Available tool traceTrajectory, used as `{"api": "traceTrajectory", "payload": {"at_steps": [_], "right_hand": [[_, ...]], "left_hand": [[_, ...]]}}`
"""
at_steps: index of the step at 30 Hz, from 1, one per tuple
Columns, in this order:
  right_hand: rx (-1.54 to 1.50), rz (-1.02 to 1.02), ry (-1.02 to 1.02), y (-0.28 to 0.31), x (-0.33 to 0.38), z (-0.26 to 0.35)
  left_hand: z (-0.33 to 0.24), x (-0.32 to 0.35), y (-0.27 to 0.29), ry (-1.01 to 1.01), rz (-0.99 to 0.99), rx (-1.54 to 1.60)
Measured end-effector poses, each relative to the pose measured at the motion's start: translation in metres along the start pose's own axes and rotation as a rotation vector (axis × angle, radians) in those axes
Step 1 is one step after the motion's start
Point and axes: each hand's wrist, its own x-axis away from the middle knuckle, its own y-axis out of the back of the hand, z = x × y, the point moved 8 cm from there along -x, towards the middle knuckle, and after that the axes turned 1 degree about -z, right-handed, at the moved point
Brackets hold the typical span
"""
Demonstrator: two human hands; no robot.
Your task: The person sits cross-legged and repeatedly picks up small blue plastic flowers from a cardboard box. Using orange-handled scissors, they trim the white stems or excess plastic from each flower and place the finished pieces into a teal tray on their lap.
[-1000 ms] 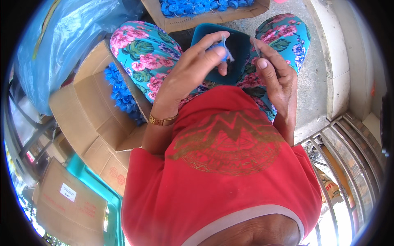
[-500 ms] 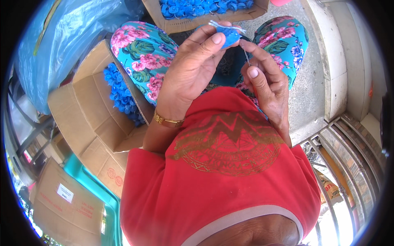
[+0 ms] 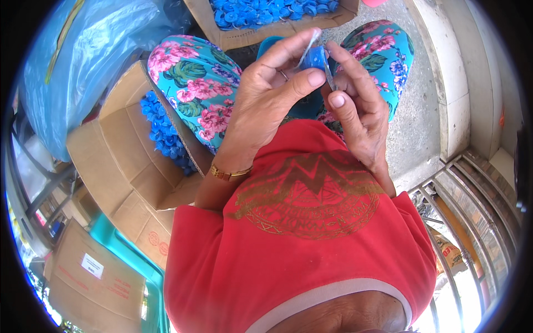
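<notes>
My left hand (image 3: 272, 97) and my right hand (image 3: 358, 108) meet in front of my chest, above my lap in flowered trousers. Between their fingertips sits a small blue plastic cap (image 3: 315, 56) with a thin clear film at its edge. The left thumb and forefinger pinch the cap from the left. The right fingers press on its right side, where a thin dark sliver shows. A gold bracelet (image 3: 229, 173) circles my left wrist.
An open cardboard box (image 3: 119, 150) holding several blue caps stands at my left knee. Another box of blue caps (image 3: 266, 14) lies ahead. A large blue plastic bag (image 3: 83, 61) fills the upper left. More cartons and a teal crate are lower left; a metal grate is at right.
Both hands have risen from my lap toward my chest with the blue cap; the left thumb now presses closer to the right fingers.
</notes>
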Motion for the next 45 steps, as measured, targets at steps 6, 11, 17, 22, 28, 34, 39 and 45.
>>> {"api": "traceTrajectory", "payload": {"at_steps": [6, 11, 17, 22, 28, 34, 39, 45], "right_hand": [[0.021, -0.006, 0.038, -0.002, -0.001, 0.003], [0.143, -0.036, 0.093, -0.002, -0.003, 0.011], [0.013, -0.089, 0.087, 0.004, -0.005, 0.003], [-0.118, -0.013, 0.047, 0.002, -0.005, 0.008], [-0.125, -0.024, 0.053, 0.000, -0.004, 0.008], [-0.247, -0.011, 0.040, 0.000, -0.006, 0.004], [-0.321, -0.071, 0.030, 0.003, -0.009, -0.005], [-0.426, -0.150, -0.113, 0.011, -0.010, -0.018]], "left_hand": [[-0.011, -0.001, 0.000, -0.079, 0.026, -0.126], [-0.017, 0.003, -0.008, -0.220, 0.003, -0.237], [-0.019, 0.006, -0.015, -0.260, 0.016, -0.402], [-0.024, 0.007, -0.015, -0.357, 0.021, -0.485], [-0.031, 0.007, -0.015, -0.474, -0.010, -0.569], [-0.033, 0.008, -0.017, -0.552, 0.010, -0.691], [-0.023, 0.007, -0.017, -0.483, -0.014, -0.593], [-0.017, 0.007, -0.023, -0.550, 0.062, -0.614]]}}
